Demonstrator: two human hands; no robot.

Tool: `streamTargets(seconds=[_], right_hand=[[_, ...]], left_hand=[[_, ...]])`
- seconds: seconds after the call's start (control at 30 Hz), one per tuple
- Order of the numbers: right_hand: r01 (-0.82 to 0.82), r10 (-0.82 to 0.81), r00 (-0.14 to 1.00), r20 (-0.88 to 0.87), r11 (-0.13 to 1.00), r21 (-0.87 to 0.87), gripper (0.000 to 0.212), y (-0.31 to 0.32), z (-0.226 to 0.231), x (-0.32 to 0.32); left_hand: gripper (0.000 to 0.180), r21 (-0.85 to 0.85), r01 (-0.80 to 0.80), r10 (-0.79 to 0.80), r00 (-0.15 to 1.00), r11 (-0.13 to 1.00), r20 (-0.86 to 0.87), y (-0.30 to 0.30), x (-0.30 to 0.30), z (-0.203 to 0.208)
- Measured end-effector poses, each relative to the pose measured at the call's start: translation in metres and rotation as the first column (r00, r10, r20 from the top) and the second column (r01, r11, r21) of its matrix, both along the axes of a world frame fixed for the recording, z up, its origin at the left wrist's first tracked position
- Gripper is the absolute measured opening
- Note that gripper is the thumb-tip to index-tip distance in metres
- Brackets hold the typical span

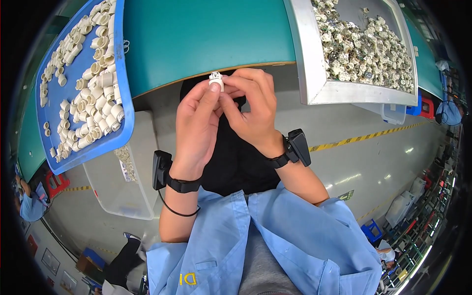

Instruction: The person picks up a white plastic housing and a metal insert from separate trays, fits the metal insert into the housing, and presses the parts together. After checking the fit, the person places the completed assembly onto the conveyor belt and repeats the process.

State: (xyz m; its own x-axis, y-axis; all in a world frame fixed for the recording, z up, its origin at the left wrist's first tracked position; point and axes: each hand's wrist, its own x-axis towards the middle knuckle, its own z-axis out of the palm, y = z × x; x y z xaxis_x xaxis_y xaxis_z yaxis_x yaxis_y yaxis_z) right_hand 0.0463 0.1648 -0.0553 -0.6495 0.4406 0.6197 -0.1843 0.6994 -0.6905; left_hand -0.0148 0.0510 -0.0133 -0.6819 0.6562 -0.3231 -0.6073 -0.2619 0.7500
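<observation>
White plastic fitting (216, 81) is pinched by the fingers of left hand (195, 120) and right hand (254, 105), by the near edge of the green surface (206, 34). Fitting-together or inspection is judged in hand; steady alignment seems required.

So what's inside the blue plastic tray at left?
The blue plastic tray holds many short, cream plastic tubular pieces, heaped thickest toward its right side. Its blue bottom shows between them; anything beneath the heap is covered.
</observation>
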Motion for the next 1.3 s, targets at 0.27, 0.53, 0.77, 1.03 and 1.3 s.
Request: streamTargets(seconds=[0.27, 0.53, 0.77, 1.03, 1.3], right_hand=[[0.025, -0.024, 0.999, 0.026, 0.999, -0.033, 0.030, -0.006, -0.003, 0.002], [-0.019, 0.017, 1.000, -0.019, 0.992, -0.121, 0.025, -0.003, -0.013, -0.004], [-0.127, 0.125, 0.992, -0.022, 0.986, -0.105, 0.026, 0.009, -0.012, -0.007], [-0.175, 0.184, 0.981, 0.061, 0.976, -0.127, 0.026, 0.014, 0.000, -0.006], [-0.121, 0.162, 0.977, 0.141, 0.958, -0.262, 0.021, 0.002, -0.001, 0.001]], left_hand=[[0.034, -0.120, -0.018, 0.017, 1.000, 0.993, -0.003, 0.002, 0.006, -0.003], [0.035, -0.213, -0.060, 0.011, 0.974, 0.975, -0.225, 0.009, 0.007, -0.009], [0.034, -0.219, -0.104, 0.043, 0.963, 0.970, -0.265, 0.017, 0.011, -0.008], [0.033, -0.264, -0.160, 0.099, 0.968, 0.951, -0.230, 0.022, 0.016, -0.002], [0.034, -0.200, -0.115, 0.078, 0.980, 0.973, -0.181, 0.015, 0.014, -0.008]])
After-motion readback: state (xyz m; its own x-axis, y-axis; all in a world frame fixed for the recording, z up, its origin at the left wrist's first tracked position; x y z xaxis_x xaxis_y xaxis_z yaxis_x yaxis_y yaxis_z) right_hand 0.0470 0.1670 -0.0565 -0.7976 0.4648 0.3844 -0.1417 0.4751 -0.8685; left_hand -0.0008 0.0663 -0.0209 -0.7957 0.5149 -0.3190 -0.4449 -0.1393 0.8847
